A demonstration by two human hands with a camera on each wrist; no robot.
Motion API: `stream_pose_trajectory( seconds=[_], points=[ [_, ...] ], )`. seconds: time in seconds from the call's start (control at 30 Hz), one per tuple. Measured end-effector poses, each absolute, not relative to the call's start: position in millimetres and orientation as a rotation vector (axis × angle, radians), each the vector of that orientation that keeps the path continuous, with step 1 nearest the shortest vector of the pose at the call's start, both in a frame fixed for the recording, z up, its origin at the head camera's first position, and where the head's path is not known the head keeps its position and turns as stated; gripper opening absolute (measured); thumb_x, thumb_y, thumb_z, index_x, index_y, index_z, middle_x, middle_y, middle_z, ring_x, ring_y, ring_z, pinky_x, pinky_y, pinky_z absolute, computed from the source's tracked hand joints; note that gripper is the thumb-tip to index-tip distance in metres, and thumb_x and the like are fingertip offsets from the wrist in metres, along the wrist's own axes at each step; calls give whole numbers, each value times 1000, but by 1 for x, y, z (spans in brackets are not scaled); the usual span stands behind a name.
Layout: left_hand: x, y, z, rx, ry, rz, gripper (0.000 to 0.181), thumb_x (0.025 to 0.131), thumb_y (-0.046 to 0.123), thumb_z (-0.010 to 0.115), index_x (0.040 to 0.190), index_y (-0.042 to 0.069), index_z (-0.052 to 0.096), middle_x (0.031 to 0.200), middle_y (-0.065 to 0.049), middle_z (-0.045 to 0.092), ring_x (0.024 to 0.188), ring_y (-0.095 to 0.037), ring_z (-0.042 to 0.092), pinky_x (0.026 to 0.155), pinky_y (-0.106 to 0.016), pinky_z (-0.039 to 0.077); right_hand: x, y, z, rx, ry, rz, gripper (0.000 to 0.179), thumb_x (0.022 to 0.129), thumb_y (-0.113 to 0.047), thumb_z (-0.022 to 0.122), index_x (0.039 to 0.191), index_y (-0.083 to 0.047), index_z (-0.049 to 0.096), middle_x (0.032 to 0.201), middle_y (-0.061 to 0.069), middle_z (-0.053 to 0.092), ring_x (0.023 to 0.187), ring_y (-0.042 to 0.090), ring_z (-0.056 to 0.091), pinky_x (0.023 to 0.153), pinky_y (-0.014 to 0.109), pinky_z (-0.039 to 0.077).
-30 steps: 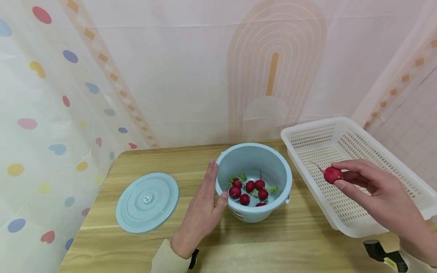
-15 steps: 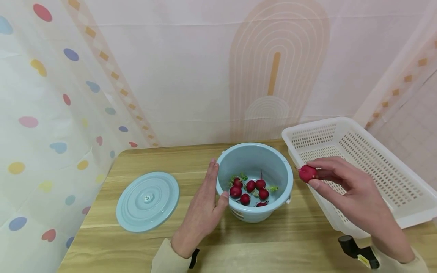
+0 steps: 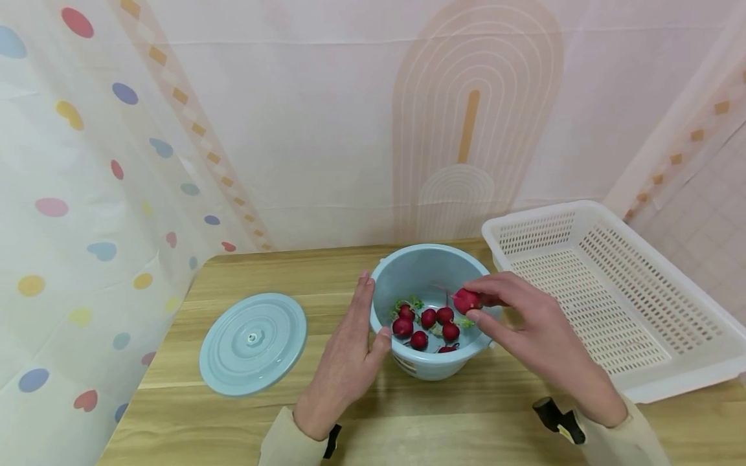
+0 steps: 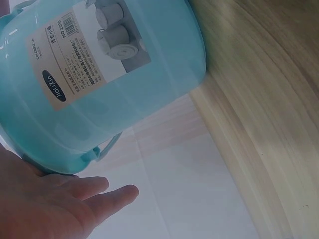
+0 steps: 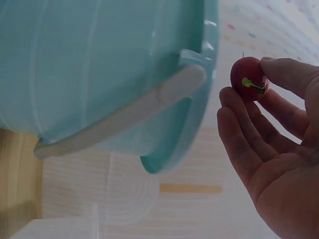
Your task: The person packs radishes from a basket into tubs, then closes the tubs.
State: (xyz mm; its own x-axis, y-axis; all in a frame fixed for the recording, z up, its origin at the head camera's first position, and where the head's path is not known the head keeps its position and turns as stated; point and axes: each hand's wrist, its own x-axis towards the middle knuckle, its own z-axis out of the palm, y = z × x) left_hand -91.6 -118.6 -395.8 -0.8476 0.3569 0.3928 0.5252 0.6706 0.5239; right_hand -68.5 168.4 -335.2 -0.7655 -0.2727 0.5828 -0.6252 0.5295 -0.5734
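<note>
A light blue bucket (image 3: 434, 369) stands on the wooden table with several red radishes (image 3: 419, 340) at its bottom, some with green leaf stubs. My left hand (image 3: 344, 362) rests against the bucket's left rim, fingers straight; the left wrist view shows the bucket's printed label (image 4: 89, 50) beside that hand (image 4: 55, 199). Over the bucket's right rim, my right hand (image 3: 524, 323) pinches one radish (image 3: 467, 301) between thumb and fingers. In the right wrist view this radish (image 5: 248, 78) has a short green stub and is apart from the rim.
A white perforated plastic basket (image 3: 688, 382) stands on the right side of the table, with no radishes visible in it. The round blue lid (image 3: 252, 343) lies flat at the left. A patterned cloth (image 3: 315, 129) hangs behind the table (image 3: 408, 427).
My right hand has carried the radish leftward from above the white basket to over the bucket's right rim. My left hand has stayed at the bucket's side.
</note>
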Motion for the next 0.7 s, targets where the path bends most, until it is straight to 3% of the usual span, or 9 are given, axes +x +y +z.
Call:
stream_pose_trajectory(
  seconds=[0.13,0.3,0.7],
  points=[
    [-91,-119,-395,-706,-2631,-940,75,102,33,46,166,6,17,173,-9,13,155,-27,25,118,-54,36,-78,162,-342,771,-2376,998,40,85,-7,83,122,-16,73,118,-8,71,106,12,68,92,22,53],
    [-91,-118,-394,-703,-2640,-942,75,102,29,49,166,5,17,173,-9,14,155,-28,26,117,-55,36,-88,156,-352,825,-2386,874,36,86,-12,83,121,-15,74,116,-5,73,105,15,69,82,39,59],
    [-92,-118,-395,-710,-2630,-948,75,102,30,48,166,5,17,173,-9,13,155,-29,26,118,-55,35,-100,151,-356,841,-2479,754,28,88,-23,82,114,-13,77,109,-3,75,100,17,70,81,40,59]
  ],
)
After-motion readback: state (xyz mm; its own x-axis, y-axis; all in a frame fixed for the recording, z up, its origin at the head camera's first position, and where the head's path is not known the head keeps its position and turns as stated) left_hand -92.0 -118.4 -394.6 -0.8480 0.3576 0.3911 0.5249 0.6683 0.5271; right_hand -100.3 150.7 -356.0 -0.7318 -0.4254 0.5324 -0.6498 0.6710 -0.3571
